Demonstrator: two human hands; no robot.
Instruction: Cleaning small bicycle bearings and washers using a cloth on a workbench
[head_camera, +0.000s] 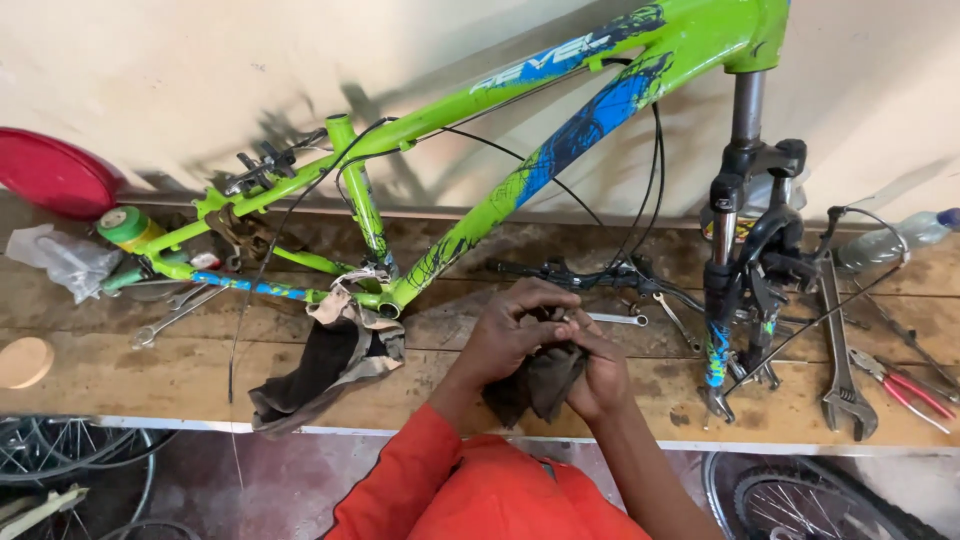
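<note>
My left hand and my right hand are clasped together over a dark brown rag, just above the near edge of the wooden bench. Both hands close around the rag, which hangs down between them; a small part seems wrapped inside it, but I cannot make it out. Right behind my hands lies a green and blue bicycle frame, leaning against the wall, with its suspension fork standing on the bench to the right.
A crumpled cloth drapes off the bench at the frame's bottom bracket. Spanners lie left, a wrench and red-handled pliers right. A red disc and plastic bottle sit by the wall. Wheels stand below.
</note>
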